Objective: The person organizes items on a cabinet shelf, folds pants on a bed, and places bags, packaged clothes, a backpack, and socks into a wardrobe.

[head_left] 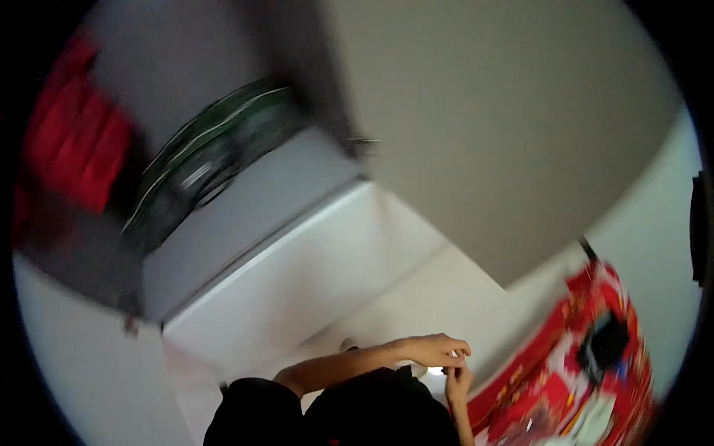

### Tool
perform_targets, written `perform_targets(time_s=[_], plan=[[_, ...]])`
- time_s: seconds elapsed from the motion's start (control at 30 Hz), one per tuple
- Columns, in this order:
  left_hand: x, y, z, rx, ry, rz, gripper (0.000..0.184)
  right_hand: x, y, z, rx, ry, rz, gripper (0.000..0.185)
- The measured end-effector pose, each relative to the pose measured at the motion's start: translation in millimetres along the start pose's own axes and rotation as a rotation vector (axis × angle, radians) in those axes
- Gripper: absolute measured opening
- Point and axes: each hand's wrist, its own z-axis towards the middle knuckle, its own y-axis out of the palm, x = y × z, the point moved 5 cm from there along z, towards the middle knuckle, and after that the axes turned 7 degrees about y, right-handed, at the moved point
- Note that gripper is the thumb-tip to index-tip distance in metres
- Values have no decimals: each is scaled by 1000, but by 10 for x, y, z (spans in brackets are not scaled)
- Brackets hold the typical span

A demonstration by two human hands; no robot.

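My left hand [437, 349] reaches across in front of my dark clothing, its fingers bent and drawn together. Just below it, my right hand [459, 380] comes up from the bottom with its fingers curled. The fingertips of both hands meet or nearly meet. Anything between them is too small and blurred to make out. Beside the hands a small bright spot shows low down; I cannot tell what it is.
An open cabinet compartment [245, 215] holds a dark bag with green, white-edged trim [216, 134]. Red cloth [82, 141] hangs at left. A large grey-beige door panel [491, 134] stands at right. A red patterned cover [535, 372] carries a black item [606, 342].
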Motion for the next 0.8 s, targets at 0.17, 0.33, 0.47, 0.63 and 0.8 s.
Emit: perform_targets(time_s=[0.17,0.33,0.47,0.63,0.8], plan=[[8,-1254,-1984,580,154,-39,43,-1256,1958,385,-708,-279,-39,15],[383,-1937,-4509,1266,35,552,24,-2961,3243,68,-932,-656,38,15],[483,-2623,-6171,1785,-166,779,31,-4431,4125,-33,-843,-1078,-94,13],[306,-3365,-7134,1922,-749,1270,59,-5685,5191,479,-469,-1418,-324,32],[61,-4003,-7636,1705,-961,1269,72,-6158,5949,1463,-244,-1370,-582,59]])
